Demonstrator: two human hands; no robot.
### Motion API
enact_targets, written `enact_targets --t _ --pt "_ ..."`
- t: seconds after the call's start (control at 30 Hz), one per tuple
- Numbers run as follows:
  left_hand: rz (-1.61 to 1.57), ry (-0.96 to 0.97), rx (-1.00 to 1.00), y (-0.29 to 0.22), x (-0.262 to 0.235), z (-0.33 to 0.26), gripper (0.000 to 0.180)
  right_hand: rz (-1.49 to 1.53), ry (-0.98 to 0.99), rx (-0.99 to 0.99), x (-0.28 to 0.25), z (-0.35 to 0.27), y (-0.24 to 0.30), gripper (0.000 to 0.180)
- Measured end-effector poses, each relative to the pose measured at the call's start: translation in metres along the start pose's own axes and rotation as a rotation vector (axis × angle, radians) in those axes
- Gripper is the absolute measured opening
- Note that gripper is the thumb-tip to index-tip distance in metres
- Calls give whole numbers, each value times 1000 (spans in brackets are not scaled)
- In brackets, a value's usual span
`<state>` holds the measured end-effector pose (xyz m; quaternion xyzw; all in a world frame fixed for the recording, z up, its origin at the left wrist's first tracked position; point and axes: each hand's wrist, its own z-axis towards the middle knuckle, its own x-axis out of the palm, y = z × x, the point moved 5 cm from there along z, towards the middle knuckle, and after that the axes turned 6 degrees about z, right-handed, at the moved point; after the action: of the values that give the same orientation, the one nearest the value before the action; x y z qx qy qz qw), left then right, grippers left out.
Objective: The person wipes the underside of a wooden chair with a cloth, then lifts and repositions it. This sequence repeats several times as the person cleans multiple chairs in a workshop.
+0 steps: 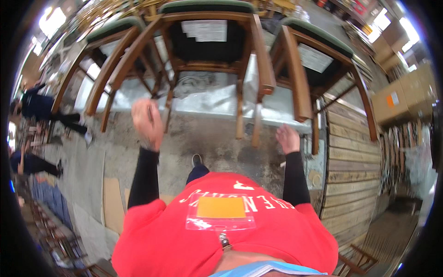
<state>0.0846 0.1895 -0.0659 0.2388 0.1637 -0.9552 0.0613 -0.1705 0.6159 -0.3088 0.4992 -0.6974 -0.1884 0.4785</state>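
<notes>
While both hands hang empty, a wooden chair (pixel 207 60) stands ahead.

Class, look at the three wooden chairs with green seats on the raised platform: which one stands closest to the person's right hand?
The right-hand chair: the right hand is raised just below its front leg, not touching it. The middle chair and left chair stand further left.

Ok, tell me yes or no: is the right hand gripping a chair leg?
No. The right hand is raised with nothing in it, just beside the middle wooden chair's leg but apart from it.
</notes>
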Motion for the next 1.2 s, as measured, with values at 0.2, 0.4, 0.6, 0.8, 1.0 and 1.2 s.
enact_targets --t 0.2,0.4,0.6,0.8,1.0,1.2 --pt "-241 691 -534 -16 66 -185 22 12 489 -62 154 -3 138 59" --pt "-403 1222 -502 -64 124 -215 29 -69 572 25 212 -20 180 62" --pt "-778 1295 -572 -94 195 -213 17 -333 563 78 199 -26 195 65" --pt "-1117 1348 -816 -157 260 -180 13 -398 560 219 111 -40 239 67" --pt "-1192 1147 -1251 -216 368 -164 18 -469 588 267 45 -45 271 66" --pt "-1022 969 -1363 -210 491 -132 40 -511 754 306 8 -53 287 82"
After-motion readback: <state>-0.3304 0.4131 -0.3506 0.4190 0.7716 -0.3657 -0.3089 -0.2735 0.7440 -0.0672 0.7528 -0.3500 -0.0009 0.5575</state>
